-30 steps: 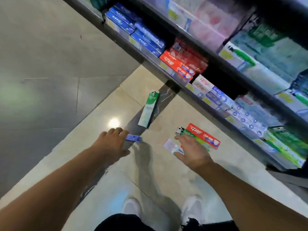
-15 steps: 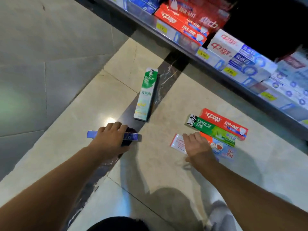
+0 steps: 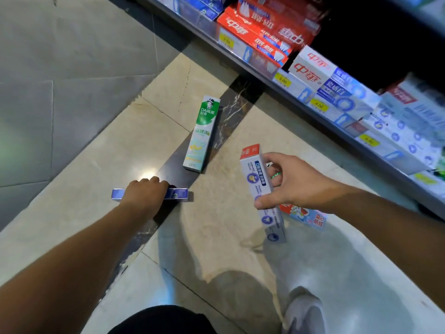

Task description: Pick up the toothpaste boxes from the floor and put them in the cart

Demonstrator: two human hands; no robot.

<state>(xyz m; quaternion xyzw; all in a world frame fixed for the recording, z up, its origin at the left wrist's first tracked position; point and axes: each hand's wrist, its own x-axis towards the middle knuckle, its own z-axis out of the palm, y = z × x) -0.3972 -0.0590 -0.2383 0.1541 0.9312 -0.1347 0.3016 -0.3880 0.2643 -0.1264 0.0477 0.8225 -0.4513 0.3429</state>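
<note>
My left hand grips a slim blue toothpaste box held level just above the floor. My right hand holds a white-and-blue toothpaste box with a red end, tilted up off the floor; a bit of green shows between its fingers. A green-and-white Darlie box lies on the floor ahead, between both hands. Under my right wrist a white box with red print lies flat on the tiles. No cart is in view.
A low shop shelf packed with red, white and blue toothpaste boxes runs along the right. Beige tiles with a dark marble strip cover the floor. My shoes stand at the bottom.
My right hand has lifted a box off the pile on the floor and tilted it up. The green and red boxes there no longer show. The left hand keeps its blue box.
</note>
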